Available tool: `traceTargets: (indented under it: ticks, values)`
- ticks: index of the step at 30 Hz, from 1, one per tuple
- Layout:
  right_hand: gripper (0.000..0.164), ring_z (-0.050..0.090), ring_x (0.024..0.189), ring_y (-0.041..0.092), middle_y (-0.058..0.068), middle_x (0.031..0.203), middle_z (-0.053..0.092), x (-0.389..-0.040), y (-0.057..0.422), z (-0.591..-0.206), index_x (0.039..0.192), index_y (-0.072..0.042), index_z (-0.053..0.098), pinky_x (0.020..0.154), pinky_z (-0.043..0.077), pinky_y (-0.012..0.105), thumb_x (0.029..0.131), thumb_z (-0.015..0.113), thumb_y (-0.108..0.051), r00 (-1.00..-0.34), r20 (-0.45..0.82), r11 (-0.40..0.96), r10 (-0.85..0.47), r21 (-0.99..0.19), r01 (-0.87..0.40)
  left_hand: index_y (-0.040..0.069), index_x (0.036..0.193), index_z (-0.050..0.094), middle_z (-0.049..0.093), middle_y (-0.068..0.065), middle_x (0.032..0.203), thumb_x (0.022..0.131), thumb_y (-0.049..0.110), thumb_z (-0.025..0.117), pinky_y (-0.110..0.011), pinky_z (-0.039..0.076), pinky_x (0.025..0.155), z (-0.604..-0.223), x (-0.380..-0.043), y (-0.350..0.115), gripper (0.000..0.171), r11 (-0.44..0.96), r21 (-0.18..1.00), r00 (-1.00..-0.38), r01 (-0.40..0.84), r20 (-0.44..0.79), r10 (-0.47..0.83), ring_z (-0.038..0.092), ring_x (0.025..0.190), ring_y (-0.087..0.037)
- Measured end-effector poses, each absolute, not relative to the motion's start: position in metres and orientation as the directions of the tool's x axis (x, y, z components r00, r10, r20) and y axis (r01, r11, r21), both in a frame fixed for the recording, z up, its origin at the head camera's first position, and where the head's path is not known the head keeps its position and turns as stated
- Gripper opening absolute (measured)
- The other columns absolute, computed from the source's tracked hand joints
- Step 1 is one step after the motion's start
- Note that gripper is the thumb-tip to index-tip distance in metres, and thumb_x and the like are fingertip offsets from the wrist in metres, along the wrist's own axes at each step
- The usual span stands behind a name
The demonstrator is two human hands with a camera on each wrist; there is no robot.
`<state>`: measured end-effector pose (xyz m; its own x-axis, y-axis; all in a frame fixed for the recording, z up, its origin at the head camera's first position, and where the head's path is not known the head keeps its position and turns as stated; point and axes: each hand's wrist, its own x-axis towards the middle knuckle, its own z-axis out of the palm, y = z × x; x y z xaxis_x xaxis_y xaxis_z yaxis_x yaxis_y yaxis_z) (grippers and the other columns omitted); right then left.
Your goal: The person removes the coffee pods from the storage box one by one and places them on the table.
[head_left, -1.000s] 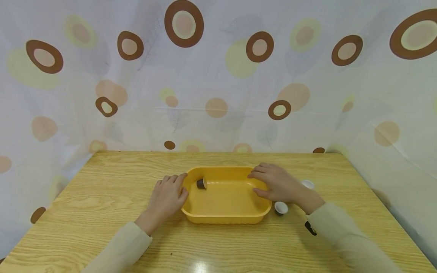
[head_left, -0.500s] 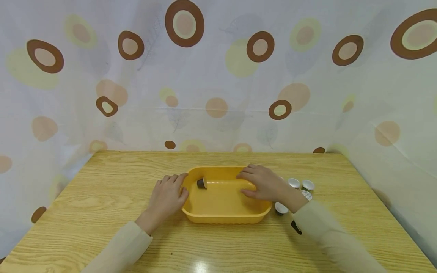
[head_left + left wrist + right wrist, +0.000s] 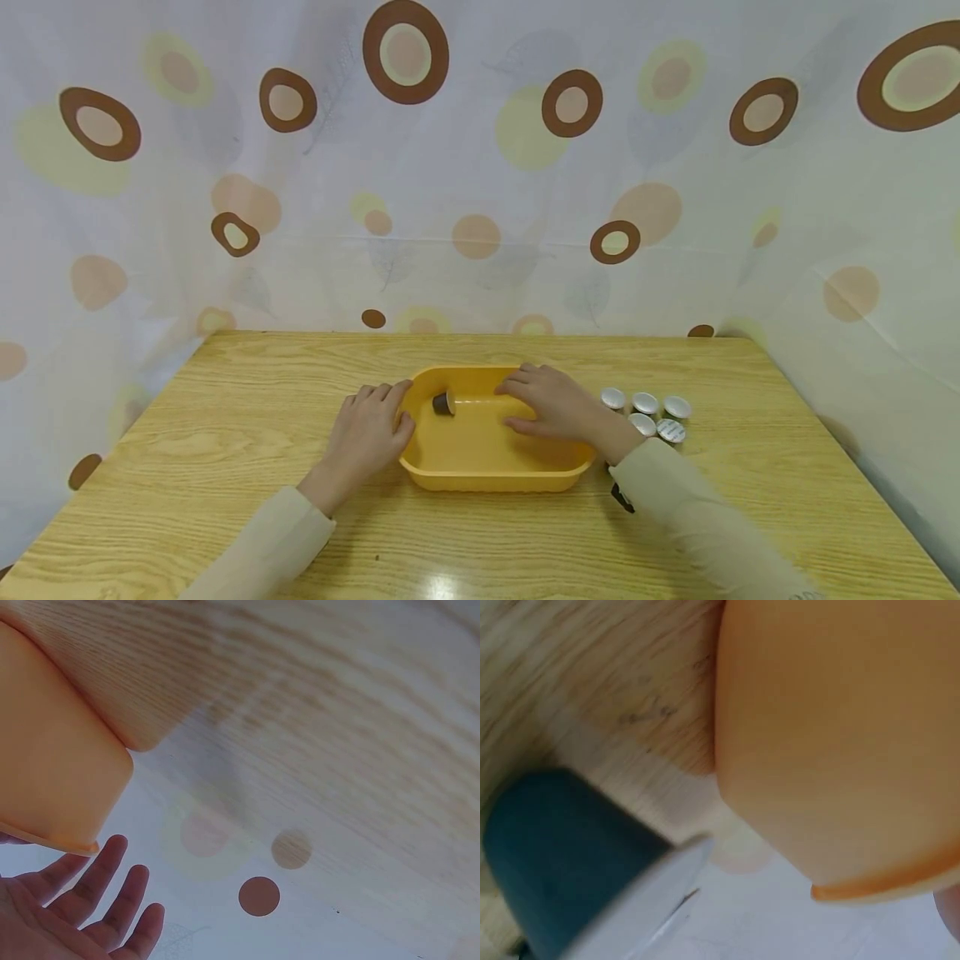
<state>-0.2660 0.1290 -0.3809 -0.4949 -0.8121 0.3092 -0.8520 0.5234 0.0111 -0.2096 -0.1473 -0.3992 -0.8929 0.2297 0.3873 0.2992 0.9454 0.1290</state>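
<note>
A yellow plastic basin (image 3: 495, 482) stands on the table. Inside it, near the far left corner, a dark coffee capsule (image 3: 441, 404) lies on its side. My left hand (image 3: 369, 427) rests at the basin's left rim; in the left wrist view its fingers (image 3: 112, 870) are spread and fairly straight beside the rim. Over the basin's right half hangs my right hand (image 3: 551, 407), thumb and fingers apart, pointing left toward the capsule with nothing between them. In the right wrist view only a sliver of that hand shows, past the basin rim.
Several capsules with white lids (image 3: 644, 403) stand right of the basin, partly behind the right forearm. One dark-sided capsule (image 3: 577, 862) is close to the right wrist camera. A patterned curtain (image 3: 480, 167) hangs behind the wooden table (image 3: 247, 417).
My right hand has moved left from the basin's right rim to farther over its inside, uncovering more capsules on the right. The left hand and the capsule in the basin have stayed put.
</note>
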Motion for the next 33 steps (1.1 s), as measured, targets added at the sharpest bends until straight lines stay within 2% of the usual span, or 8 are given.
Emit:
traceTargets:
  ticks: [15, 33]
  values:
    - [0.035, 0.057, 0.098, 0.019, 0.001, 0.107, 0.063, -0.267, 0.105, -0.379, 0.112, -0.011, 0.061, 0.082, 0.048, 0.037, 0.085, 0.062, -0.032, -0.488, 0.311, 0.528, -0.815, 0.054, -0.847, 0.013, 0.125, 0.054, 0.064, -0.006, 0.108, 0.086, 0.025, 0.053, -0.044, 0.046, 0.079, -0.400, -0.210, -0.147, 0.041, 0.947, 0.133, -0.895, 0.293, 0.386, 0.223, 0.057, 0.097, -0.028]
    - [0.035, 0.056, 0.099, 0.018, 0.001, 0.108, 0.063, -0.264, 0.079, -0.371, 0.113, -0.012, 0.060, 0.081, 0.049, 0.036, 0.085, 0.061, -0.034, -0.518, 0.236, 0.554, -0.822, 0.119, -0.824, 0.013, 0.125, 0.054, 0.064, -0.007, 0.109, 0.086, 0.025, 0.053, -0.044, 0.046, 0.080, -0.400, -0.211, -0.146, 0.041, 0.950, 0.130, -0.902, 0.284, 0.372, 0.218, 0.057, 0.099, -0.029]
